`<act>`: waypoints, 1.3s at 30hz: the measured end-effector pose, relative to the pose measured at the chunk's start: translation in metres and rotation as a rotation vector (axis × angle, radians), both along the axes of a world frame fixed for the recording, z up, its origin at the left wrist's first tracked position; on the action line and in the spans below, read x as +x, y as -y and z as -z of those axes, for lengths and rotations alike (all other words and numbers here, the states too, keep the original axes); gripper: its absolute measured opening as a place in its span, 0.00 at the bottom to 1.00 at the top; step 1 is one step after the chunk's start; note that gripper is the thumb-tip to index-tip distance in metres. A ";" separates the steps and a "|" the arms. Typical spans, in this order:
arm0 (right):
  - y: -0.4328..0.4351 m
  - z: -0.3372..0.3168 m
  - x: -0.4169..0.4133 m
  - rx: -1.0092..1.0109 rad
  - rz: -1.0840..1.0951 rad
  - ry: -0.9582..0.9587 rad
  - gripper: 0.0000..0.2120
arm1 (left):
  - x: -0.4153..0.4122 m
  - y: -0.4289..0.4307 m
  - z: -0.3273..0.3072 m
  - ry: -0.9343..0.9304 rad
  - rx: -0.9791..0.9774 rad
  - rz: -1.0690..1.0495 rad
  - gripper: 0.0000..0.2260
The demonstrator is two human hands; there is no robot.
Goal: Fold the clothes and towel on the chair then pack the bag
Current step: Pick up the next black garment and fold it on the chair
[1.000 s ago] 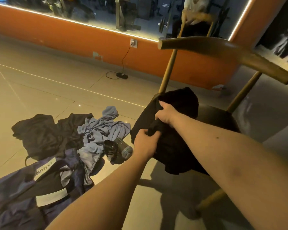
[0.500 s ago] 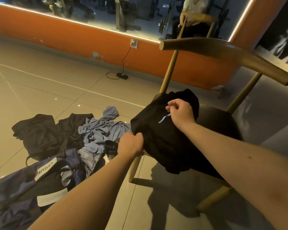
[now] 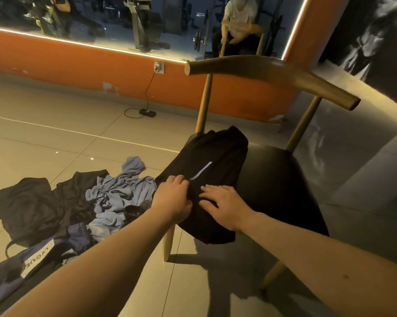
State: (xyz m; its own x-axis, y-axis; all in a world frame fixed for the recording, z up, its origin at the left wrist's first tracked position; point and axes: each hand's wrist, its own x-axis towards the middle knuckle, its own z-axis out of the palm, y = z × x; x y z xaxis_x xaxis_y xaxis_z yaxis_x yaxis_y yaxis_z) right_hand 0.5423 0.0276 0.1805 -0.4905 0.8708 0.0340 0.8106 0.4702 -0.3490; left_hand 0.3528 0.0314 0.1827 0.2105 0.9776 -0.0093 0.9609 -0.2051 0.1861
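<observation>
A black garment (image 3: 218, 156) with a thin white stripe lies partly folded on the left of the dark chair seat (image 3: 282, 179), its near end hanging over the front edge. My left hand (image 3: 173, 195) rests palm down on the garment's left edge. Beside it, my right hand (image 3: 224, 208) presses flat on the cloth with fingers spread. On the floor to the left lie a crumpled blue towel (image 3: 117, 193), black clothes (image 3: 37, 207) and a navy bag (image 3: 32, 264) with a white label.
A dark bottle (image 3: 137, 209) lies on the tiles between the towel and the chair's front leg (image 3: 169, 243). The chair's curved wooden backrest (image 3: 273, 74) arches above the seat. A cable and power adapter (image 3: 147, 112) sit by the orange wall.
Both hands let go of the bunched garment and came down flat on it near the seat's front. The cloth now lies smoother, with its white stripe showing.
</observation>
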 end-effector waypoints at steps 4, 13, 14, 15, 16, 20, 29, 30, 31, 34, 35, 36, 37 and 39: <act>-0.027 -0.021 0.017 0.043 0.275 -0.388 0.12 | 0.002 -0.007 -0.019 -0.088 0.089 -0.074 0.18; -0.170 -0.035 0.027 0.135 0.785 -0.404 0.16 | 0.021 -0.076 -0.010 0.053 0.055 0.021 0.27; -0.182 -0.036 0.025 0.116 0.789 -0.363 0.21 | 0.020 -0.078 -0.005 0.030 0.015 0.043 0.31; -0.194 -0.036 0.023 0.067 0.787 -0.325 0.27 | 0.017 -0.078 -0.001 0.009 -0.026 0.057 0.33; -0.204 -0.036 0.022 -0.011 0.783 -0.300 0.33 | 0.015 -0.077 0.004 -0.006 -0.061 0.064 0.34; -0.230 -0.036 0.025 -0.185 0.808 -0.120 0.34 | 0.007 -0.071 0.025 -0.003 -0.072 0.015 0.35; -0.242 -0.034 -0.003 0.185 0.633 -0.352 0.23 | 0.010 -0.057 0.034 0.060 -0.046 -0.089 0.36; -0.241 -0.028 -0.008 0.110 0.544 -0.361 0.28 | 0.011 -0.054 0.035 0.066 -0.043 -0.107 0.37; -0.236 -0.021 -0.012 0.006 0.444 -0.309 0.34 | 0.012 -0.053 0.035 0.073 -0.040 -0.123 0.37; -0.222 -0.001 -0.009 -0.176 0.227 -0.009 0.37 | 0.012 -0.051 0.034 0.096 -0.058 -0.146 0.37; -0.219 0.000 -0.004 -0.176 0.194 0.021 0.36 | 0.011 -0.051 0.033 0.103 -0.069 -0.148 0.36; -0.214 -0.002 -0.001 -0.158 0.177 0.006 0.35 | 0.010 -0.051 0.031 0.117 -0.074 -0.153 0.36; -0.210 -0.006 0.001 -0.110 0.176 -0.044 0.33 | 0.008 -0.051 0.029 0.142 -0.070 -0.168 0.35; -0.197 -0.017 0.005 0.088 0.238 -0.199 0.28 | 0.003 -0.057 0.024 0.249 -0.032 -0.232 0.32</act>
